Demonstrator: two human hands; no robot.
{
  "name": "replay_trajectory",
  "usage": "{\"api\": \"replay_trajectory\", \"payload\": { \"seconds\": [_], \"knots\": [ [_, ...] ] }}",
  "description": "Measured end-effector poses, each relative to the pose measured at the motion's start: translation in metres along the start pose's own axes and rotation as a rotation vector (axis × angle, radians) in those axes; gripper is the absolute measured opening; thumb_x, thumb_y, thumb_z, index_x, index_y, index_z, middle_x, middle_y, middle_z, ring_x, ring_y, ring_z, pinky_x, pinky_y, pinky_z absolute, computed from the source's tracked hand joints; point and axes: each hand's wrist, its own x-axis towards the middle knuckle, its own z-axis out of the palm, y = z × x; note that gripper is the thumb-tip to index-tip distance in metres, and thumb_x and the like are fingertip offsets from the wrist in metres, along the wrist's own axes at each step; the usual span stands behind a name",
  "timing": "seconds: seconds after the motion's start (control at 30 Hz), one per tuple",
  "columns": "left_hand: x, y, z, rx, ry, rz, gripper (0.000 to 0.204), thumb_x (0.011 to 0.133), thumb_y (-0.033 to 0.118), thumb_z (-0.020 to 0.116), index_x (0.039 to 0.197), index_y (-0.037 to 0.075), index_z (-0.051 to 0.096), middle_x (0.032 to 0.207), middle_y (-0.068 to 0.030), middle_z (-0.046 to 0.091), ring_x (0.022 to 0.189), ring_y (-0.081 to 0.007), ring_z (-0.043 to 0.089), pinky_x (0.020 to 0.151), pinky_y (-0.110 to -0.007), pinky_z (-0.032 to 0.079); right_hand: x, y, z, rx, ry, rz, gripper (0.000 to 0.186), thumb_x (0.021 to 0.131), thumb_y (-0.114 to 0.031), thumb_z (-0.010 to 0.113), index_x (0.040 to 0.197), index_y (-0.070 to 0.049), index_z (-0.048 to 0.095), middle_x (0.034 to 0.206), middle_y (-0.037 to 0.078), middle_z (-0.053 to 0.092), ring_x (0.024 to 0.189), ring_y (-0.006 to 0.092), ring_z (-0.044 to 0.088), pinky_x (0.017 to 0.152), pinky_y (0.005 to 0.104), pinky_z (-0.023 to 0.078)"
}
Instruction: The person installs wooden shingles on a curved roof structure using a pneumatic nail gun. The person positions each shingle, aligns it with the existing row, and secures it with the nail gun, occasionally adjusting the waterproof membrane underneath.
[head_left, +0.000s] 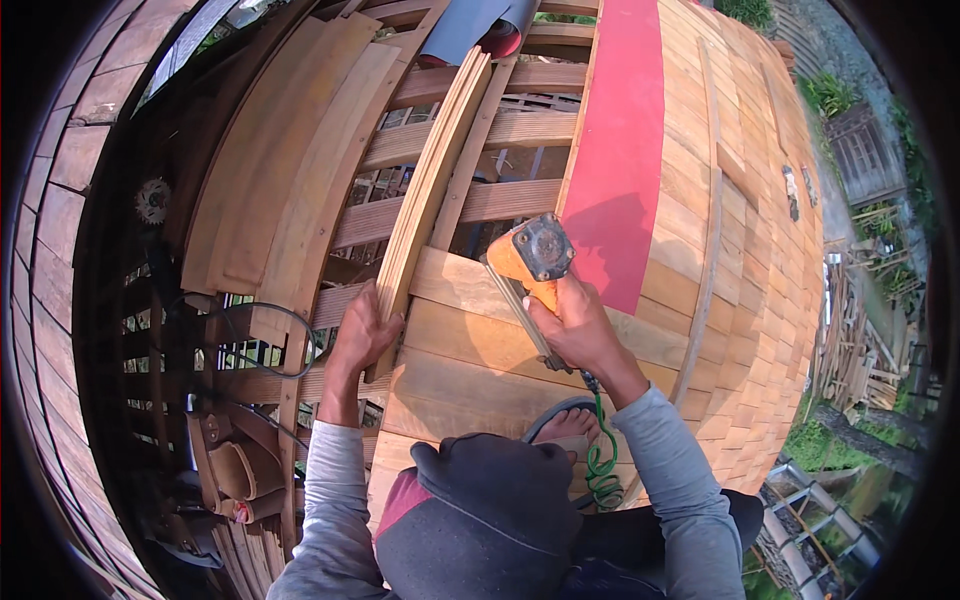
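My left hand (364, 335) grips the near end of a long wooden board (432, 195) with a grooved face, which lies lengthwise over the open slats. In my right hand (583, 330) is an orange and black pneumatic nail gun (527, 262), its dark round-cornered cap facing up. Its magazine slants down toward my foot above the fitted wooden boards (460, 340). A green coiled air hose (602, 465) runs from the handle down past my sandalled foot (565, 428). The nail gun's nose is hidden from this view.
Gaps show between the roof battens (510, 200). A red strip of sheeting (618, 130) lies right of them, beside wooden shingles (745, 260). A grey roll (470, 30) rests at the far end. Wide planks (290, 150) lie on the left, and a tool pouch (245, 465) sits lower left.
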Motion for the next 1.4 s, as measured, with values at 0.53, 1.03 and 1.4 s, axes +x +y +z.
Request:
{"api": "replay_trajectory", "payload": {
  "seconds": [0.53,1.03,1.4],
  "knots": [
    [-0.012,0.001,-0.001,-0.033,-0.023,-0.026,0.043,0.083,0.012,0.075,0.118,-0.008,0.059,0.104,-0.0337,0.068,0.1,-0.0513,0.068,0.088,-0.053,0.054,0.049,-0.028,0.056,-0.093,-0.217,0.129,0.04,0.093,-0.012,0.07,0.122,0.006,0.049,0.099,0.033,0.073,0.096,0.0526,0.071,0.083,0.0594,0.058],
    [0.008,-0.003,0.0,0.029,0.102,0.181,0.038,0.092,0.013,0.067,0.124,-0.007,0.062,0.097,-0.0255,0.072,0.084,-0.0402,0.071,0.078,-0.053,0.055,0.027,-0.024,0.091,-0.142,-0.123,0.009,0.057,0.09,-0.011,0.067,0.14,0.011,0.05,0.108,0.028,0.072,0.103,0.0441,0.073,0.086,0.0515,0.06],
    [-0.007,0.047,-0.009,0.149,0.117,0.112,0.038,0.095,0.017,0.066,0.126,-0.004,0.063,0.106,-0.024,0.072,0.091,-0.0398,0.071,0.081,-0.053,0.056,0.003,-0.03,0.07,-0.078,-0.122,-0.023,0.056,0.091,-0.01,0.066,0.139,0.009,0.048,0.113,0.028,0.069,0.106,0.0453,0.07,0.087,0.0538,0.057]
  ]
}}
